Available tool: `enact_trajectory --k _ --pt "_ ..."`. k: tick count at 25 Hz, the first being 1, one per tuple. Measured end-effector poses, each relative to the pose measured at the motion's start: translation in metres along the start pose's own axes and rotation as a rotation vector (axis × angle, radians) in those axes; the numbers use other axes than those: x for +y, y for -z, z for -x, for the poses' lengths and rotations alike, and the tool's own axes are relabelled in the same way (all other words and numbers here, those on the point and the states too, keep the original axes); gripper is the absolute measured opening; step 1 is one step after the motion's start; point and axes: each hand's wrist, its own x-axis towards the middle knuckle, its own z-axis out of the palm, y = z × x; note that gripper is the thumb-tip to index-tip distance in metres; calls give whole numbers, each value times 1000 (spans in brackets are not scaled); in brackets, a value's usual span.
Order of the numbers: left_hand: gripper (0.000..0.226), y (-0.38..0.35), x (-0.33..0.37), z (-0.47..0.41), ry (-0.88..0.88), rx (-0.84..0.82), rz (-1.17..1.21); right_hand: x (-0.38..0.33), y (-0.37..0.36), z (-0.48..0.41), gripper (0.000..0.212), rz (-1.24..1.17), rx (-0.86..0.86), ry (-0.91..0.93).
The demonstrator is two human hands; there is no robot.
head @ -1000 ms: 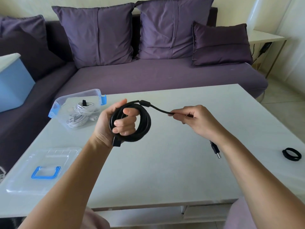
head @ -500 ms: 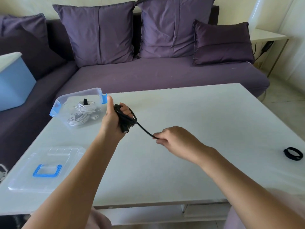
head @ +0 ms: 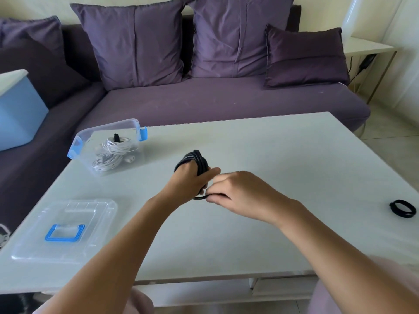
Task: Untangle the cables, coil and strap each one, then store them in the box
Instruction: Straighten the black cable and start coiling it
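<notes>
A black cable is wound into a coil around my left hand, which grips it above the middle of the white table. My right hand sits just right of it and pinches the cable's loose end, whose short stretch runs between the two hands. At the table's back left stands a clear plastic box with blue latches, holding a coiled white cable bound by a black strap. A loose black strap lies near the right edge.
The box's clear lid with a blue handle lies at the table's front left. A purple sofa with cushions runs behind the table. A light blue bin sits on the sofa at far left; a white side table stands back right.
My left hand has turned over and moved right and lower with the coil. My right hand has drawn in until it touches the left, taking up the free length of cable.
</notes>
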Motion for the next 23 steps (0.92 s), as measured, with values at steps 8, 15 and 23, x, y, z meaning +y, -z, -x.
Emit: enact_trajectory --k 8,15,23 --pt "67 0 11 11 89 -448 466 18 11 0 10 -350 225 -40" --pt "76 10 6 7 -85 -762 739 4 5 -7 10 -569 379 -21" --pt "24 17 15 15 -103 -775 667 1 2 -5 14 -418 442 40"
